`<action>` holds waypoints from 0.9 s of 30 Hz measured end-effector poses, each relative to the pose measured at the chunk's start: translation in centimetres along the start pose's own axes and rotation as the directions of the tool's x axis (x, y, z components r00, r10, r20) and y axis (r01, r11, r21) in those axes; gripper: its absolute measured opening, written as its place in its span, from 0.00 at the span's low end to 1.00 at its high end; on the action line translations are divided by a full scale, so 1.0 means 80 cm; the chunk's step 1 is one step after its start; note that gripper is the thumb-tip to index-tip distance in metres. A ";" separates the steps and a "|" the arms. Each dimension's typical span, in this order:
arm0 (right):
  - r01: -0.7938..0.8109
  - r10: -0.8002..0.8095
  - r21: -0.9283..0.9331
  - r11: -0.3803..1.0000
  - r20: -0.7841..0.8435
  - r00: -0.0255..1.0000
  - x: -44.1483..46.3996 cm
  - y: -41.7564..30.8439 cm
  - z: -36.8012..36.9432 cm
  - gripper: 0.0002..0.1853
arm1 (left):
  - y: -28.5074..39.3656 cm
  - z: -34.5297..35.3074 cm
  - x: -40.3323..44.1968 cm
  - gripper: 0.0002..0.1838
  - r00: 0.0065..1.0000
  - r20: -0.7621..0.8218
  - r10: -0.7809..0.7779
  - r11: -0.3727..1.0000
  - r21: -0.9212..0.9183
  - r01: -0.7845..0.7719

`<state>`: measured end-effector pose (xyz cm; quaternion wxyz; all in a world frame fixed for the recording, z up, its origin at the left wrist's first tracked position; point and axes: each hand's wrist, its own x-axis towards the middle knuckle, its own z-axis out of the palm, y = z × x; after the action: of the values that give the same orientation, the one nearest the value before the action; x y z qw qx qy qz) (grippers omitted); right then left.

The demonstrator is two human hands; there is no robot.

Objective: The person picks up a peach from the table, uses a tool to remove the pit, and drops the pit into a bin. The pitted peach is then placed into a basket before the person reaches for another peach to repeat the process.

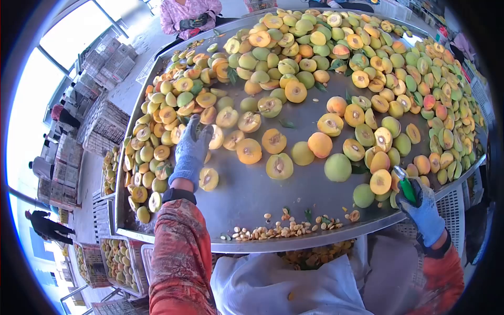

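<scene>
My left hand [191,149], in a blue glove with dark fingertips, reaches over the metal table among halved peaches. Its fingers are stretched out and a little apart, beside a peach half [216,137]; whether they touch it I cannot tell. Near the table's right front edge, my right hand [421,207], gloved the same way, is closed around a green-handled tool [407,188] with a short metal tip. That tip points up and left, close to a cut peach half [380,181]. Several halves show pits or hollows, such as the one [279,166] in the middle.
Whole and halved peaches [294,47] are heaped across the back and right of the table [247,194]. Loose pits [294,229] lie along its front rim. A person in pink [184,18] stands at the far side. Crates of fruit [121,262] stand at left.
</scene>
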<state>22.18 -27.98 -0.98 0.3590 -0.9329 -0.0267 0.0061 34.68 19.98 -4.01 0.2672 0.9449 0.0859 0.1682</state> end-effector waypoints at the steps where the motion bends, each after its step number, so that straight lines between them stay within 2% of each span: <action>1: 0.002 -0.005 -0.034 0.999 -0.079 0.997 0.020 0.020 -0.004 0.18 | 0.013 0.059 0.028 0.28 0.995 -0.001 0.103 0.994 0.027 -0.103; 2: -0.024 0.026 0.043 0.999 -0.058 0.998 0.037 0.028 -0.006 0.19 | 0.005 0.081 0.043 0.30 0.989 0.017 0.145 0.985 0.092 -0.146; 3: -0.048 0.050 0.034 0.998 -0.064 0.997 0.054 0.035 -0.006 0.19 | -0.004 0.100 0.057 0.32 0.982 0.035 0.186 0.969 0.159 -0.190; 4: 0.102 -0.118 -0.174 0.979 -0.088 0.989 0.073 0.041 -0.005 0.19 | 0.007 0.108 0.063 0.34 0.992 0.084 0.090 0.947 0.303 -0.111; 5: 0.240 -0.286 -0.376 0.895 -0.069 0.956 0.093 0.046 -0.004 0.19 | 0.011 0.116 0.065 0.33 0.994 0.109 0.026 0.928 0.367 -0.064; 7: 0.286 -0.352 -0.423 0.860 -0.085 0.932 0.139 0.059 0.004 0.19 | 0.004 0.130 0.065 0.32 0.984 0.176 0.019 0.871 0.480 -0.103; 9: 0.301 -0.344 -0.403 0.864 -0.038 0.938 0.191 0.068 0.008 0.19 | 0.007 0.133 0.069 0.30 0.973 0.229 -0.002 0.895 0.434 -0.100; 11: 0.255 -0.266 -0.280 0.926 -0.003 0.964 0.252 0.072 0.019 0.18 | 0.005 0.134 0.068 0.28 0.974 0.223 0.036 0.892 0.432 -0.131; 13: 0.268 -0.272 -0.236 0.934 0.016 0.962 0.302 0.068 0.035 0.18 | 0.003 0.131 0.064 0.26 0.967 0.242 0.077 0.950 0.278 -0.145; 14: 0.126 -0.108 -0.153 0.980 0.123 0.987 0.326 0.065 0.045 0.19 | -0.001 0.137 0.060 0.25 0.965 0.234 0.119 0.970 0.179 -0.163; 15: -0.026 0.047 -0.089 0.996 0.242 0.969 0.341 0.058 0.058 0.20 | -0.011 0.146 0.058 0.26 0.945 0.268 0.190 0.964 0.132 -0.232; 17: 0.200 -0.133 -0.250 0.947 0.260 0.956 0.340 0.031 0.090 0.22 | 0.017 0.152 0.032 0.27 0.939 0.267 0.218 0.972 0.031 -0.235; 19: 0.197 -0.112 -0.190 0.962 0.385 0.916 0.318 -0.004 0.108 0.23 | 0.048 0.149 0.002 0.28 0.919 0.315 0.237 0.969 -0.007 -0.247; 20: 0.301 -0.201 -0.172 0.938 0.438 0.876 0.304 -0.014 0.119 0.23 | 0.056 0.150 -0.013 0.28 0.921 0.299 0.249 0.968 -0.048 -0.246; 21: 0.287 -0.157 -0.174 0.942 0.526 0.836 0.280 -0.039 0.120 0.23 | 0.064 0.151 -0.028 0.29 0.924 0.278 0.262 0.965 -0.093 -0.245; 22: 0.333 -0.178 -0.202 0.921 0.541 0.822 0.260 -0.044 0.129 0.24 | 0.079 0.142 -0.043 0.32 0.918 0.337 0.210 0.976 -0.019 -0.216; 23: 0.377 -0.199 -0.229 0.897 0.554 0.809 0.242 -0.047 0.135 0.24 | 0.079 0.137 -0.053 0.32 0.918 0.341 0.201 0.978 -0.016 -0.208; 24: 0.350 -0.165 -0.226 0.909 0.576 0.801 0.223 -0.058 0.127 0.25 | 0.079 0.131 -0.063 0.33 0.906 0.364 0.215 0.976 -0.041 -0.215; 27: 0.386 -0.202 -0.223 0.895 0.569 0.797 0.194 -0.048 0.119 0.25 | 0.078 0.104 -0.097 0.34 0.875 0.430 0.221 0.975 -0.064 -0.215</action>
<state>37.24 -17.93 -5.35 0.1738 -0.9244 -0.2720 0.2031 30.94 8.79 -9.41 0.2656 0.9603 -0.0837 -0.0170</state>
